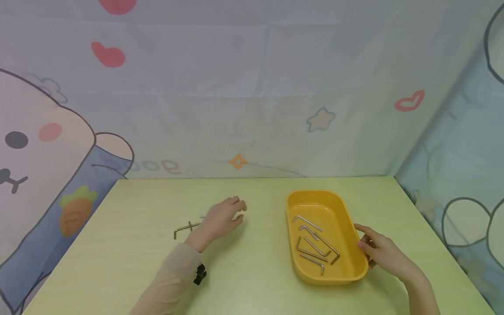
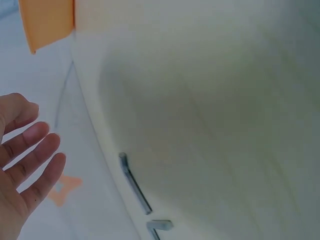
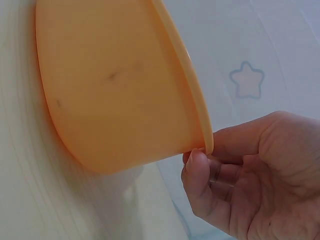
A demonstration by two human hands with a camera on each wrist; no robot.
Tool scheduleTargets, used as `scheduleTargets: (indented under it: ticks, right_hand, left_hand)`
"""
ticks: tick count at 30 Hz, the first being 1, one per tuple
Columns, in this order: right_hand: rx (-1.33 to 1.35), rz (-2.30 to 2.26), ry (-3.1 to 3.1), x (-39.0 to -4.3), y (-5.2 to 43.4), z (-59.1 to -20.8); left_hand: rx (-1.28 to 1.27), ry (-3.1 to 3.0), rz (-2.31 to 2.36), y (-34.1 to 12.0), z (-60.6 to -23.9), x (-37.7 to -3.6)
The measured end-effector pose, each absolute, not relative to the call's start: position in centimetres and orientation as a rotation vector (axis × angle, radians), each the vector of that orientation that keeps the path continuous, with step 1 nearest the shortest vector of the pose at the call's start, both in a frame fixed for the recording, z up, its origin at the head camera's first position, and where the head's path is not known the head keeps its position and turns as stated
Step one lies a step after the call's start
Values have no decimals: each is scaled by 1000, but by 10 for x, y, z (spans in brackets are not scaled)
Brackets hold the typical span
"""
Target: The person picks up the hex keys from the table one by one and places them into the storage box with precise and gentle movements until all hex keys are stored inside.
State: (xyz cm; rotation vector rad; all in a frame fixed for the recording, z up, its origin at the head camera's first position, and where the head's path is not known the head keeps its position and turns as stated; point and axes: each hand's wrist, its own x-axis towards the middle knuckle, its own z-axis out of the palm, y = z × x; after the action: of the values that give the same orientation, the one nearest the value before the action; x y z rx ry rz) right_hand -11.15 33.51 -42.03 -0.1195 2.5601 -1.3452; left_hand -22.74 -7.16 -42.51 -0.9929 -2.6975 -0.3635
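A yellow tray (image 1: 354,262) sits right of centre on the table and holds several metal hex keys (image 1: 315,245). My right hand (image 1: 363,238) holds the tray's right rim. In the right wrist view its thumb (image 3: 196,167) presses just under the rim of the tray (image 3: 115,90), and the other fingers curl behind it. My left hand (image 1: 237,211) hovers low over the table left of the tray, fingers relaxed and empty, as the hand (image 2: 30,165) in the left wrist view also shows. Two hex keys (image 1: 184,228) lie crossed just left of that wrist. One hex key (image 2: 135,183) appears close up.
The pale green table (image 1: 256,280) ends at a cartoon-printed cloth backdrop (image 1: 252,109) that also closes off the left and right sides. A sleeve with a small black clip (image 1: 200,274) covers my left forearm.
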Motion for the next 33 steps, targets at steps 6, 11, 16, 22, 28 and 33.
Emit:
scheduleTargets:
  ticks: [6, 11, 16, 22, 28, 33]
  right_hand:
    - [-117, -1344, 2559, -112, 335, -420]
    - [-115, -1340, 2558, -112, 336, -420]
    - [-117, -1344, 2552, -112, 336, -420]
    - [-110, -1340, 2557, -111, 335, -420]
    - [-107, -1345, 2557, -111, 335, -420]
    - [-108, -1345, 2561, -111, 335, -420]
  left_hand:
    - [-964, -2729, -421, -82, -434, -231]
    - [-955, -2760, -418, -89, -439, -235]
    - [-942, -2775, -375, -95, -444, -238]
    - [-956, -2768, -344, -100, -447, -239]
    - [-958, -2786, -332, -105, -448, -240]
    - [-972, -2808, -321, -108, -450, -241]
